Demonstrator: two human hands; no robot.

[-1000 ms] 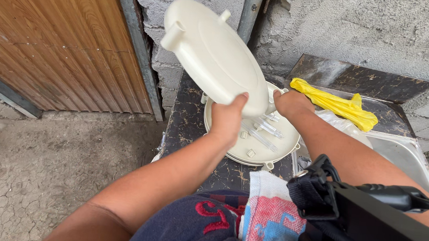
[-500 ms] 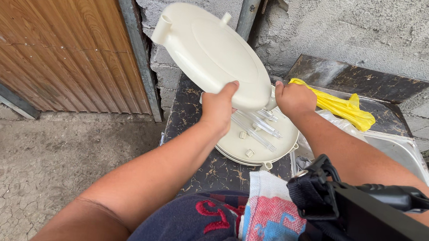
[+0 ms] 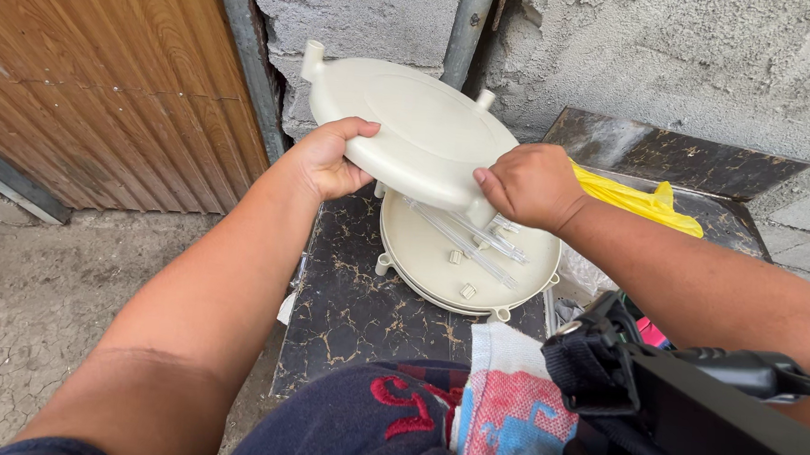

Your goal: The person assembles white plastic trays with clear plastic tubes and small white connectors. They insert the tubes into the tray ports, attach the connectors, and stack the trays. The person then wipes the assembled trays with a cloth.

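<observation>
Head view: the left hand (image 3: 327,160) grips the near-left rim of a cream oval cover (image 3: 411,129), fingers curled round its edge. The cover tilts, long axis running from upper left to lower right, above a matching base (image 3: 468,264) on the dark marble slab (image 3: 344,299). The right hand (image 3: 527,183) clasps its lower-right end.

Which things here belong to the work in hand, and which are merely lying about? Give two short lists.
In hand:
- round cream cover, held by the left hand and right hand
- matching cream base with clear tubes, on the dark marbled table

Lying about:
- yellow bag
- patterned cloth
- grey pipe
- wooden door
</observation>
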